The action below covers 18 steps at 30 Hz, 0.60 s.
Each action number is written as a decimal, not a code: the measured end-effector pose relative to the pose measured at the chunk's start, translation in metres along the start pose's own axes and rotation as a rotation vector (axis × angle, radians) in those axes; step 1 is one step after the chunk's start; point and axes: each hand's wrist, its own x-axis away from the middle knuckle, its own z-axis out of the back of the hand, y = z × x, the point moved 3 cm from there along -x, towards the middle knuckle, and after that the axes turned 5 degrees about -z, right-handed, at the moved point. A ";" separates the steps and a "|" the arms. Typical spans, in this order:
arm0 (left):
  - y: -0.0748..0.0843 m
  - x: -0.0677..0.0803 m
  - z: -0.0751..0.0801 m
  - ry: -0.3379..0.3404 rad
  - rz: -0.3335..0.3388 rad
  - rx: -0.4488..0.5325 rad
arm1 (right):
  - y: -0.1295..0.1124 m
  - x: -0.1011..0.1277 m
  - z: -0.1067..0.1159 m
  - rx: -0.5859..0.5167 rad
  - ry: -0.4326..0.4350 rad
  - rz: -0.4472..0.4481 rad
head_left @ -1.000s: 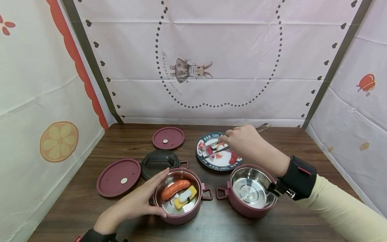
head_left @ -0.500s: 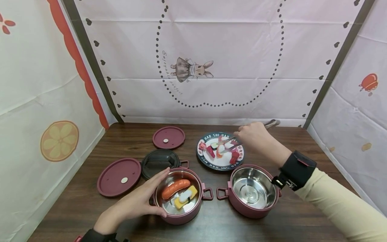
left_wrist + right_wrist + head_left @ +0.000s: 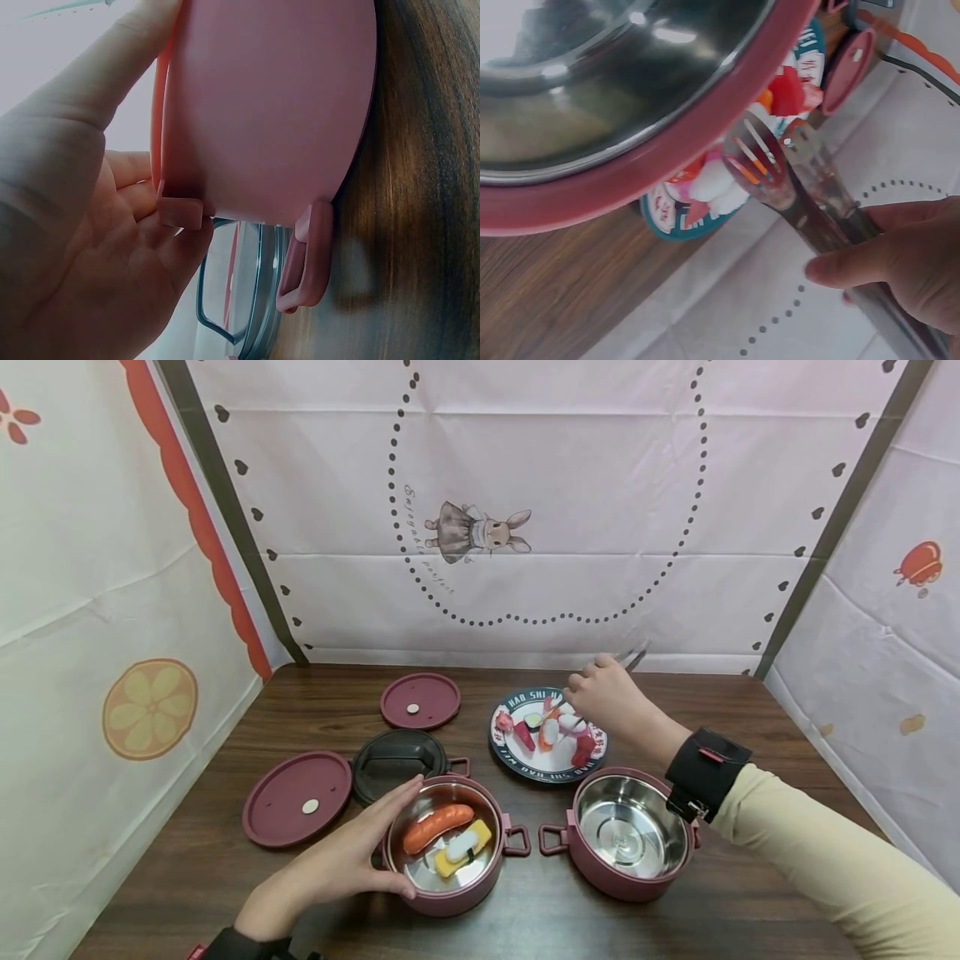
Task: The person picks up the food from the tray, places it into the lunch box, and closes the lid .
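Observation:
My left hand (image 3: 341,856) holds a maroon pot (image 3: 480,887) by its rim, thumb at the near side and fingers at the far side. Inside this pot lie a toy sausage (image 3: 437,827) and a yellow-and-white toy sushi piece (image 3: 462,848). In my right hand (image 3: 611,697) I grip metal tongs (image 3: 832,221), whose slotted tips (image 3: 761,161) point down over the food on a round plate (image 3: 517,762). Toy pieces in red, white, orange and green lie on that plate. The tips stand a little apart in the right wrist view, overlapping white and red pieces.
A second maroon pot (image 3: 609,878), with a bare steel inside, stands under my right forearm. Two maroon lids (image 3: 281,797) and a black lid-like piece (image 3: 397,756) lie at the left and back. Printed cloth walls (image 3: 600,485) enclose the wooden table (image 3: 540,935).
My right hand first moved right with the tongs, then back slightly left, and the tongs now stand steeper over the plate's right half. My left hand stays on the pot.

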 end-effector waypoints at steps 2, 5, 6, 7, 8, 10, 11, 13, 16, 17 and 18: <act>0.000 0.000 0.000 0.000 0.002 -0.002 | -0.002 -0.001 -0.002 0.014 0.007 0.014; 0.000 0.000 0.000 -0.002 0.007 0.002 | -0.004 -0.003 -0.006 0.035 0.024 0.036; 0.000 0.000 0.000 -0.004 0.008 0.005 | -0.005 -0.004 -0.007 0.041 0.032 0.043; 0.000 0.000 0.000 -0.005 0.009 0.009 | -0.005 -0.005 -0.009 0.041 0.046 0.046; 0.000 0.000 0.000 -0.006 0.009 0.013 | -0.006 -0.005 -0.010 0.040 0.061 0.049; 0.000 0.000 0.001 -0.008 0.010 0.018 | -0.006 -0.007 -0.011 0.040 0.086 0.052; 0.000 0.000 0.001 -0.009 0.010 0.020 | -0.006 -0.007 -0.011 0.040 0.090 0.054; -0.001 0.000 0.000 -0.011 0.010 0.026 | -0.006 -0.008 -0.012 0.035 0.084 0.056; -0.001 0.000 0.000 -0.014 0.014 0.031 | -0.005 -0.008 -0.012 0.027 0.064 0.062; -0.001 0.000 0.000 -0.014 0.015 0.033 | -0.004 -0.008 -0.011 0.023 0.058 0.061; -0.001 0.000 0.000 -0.014 0.016 0.036 | -0.004 -0.008 -0.011 0.017 0.053 0.060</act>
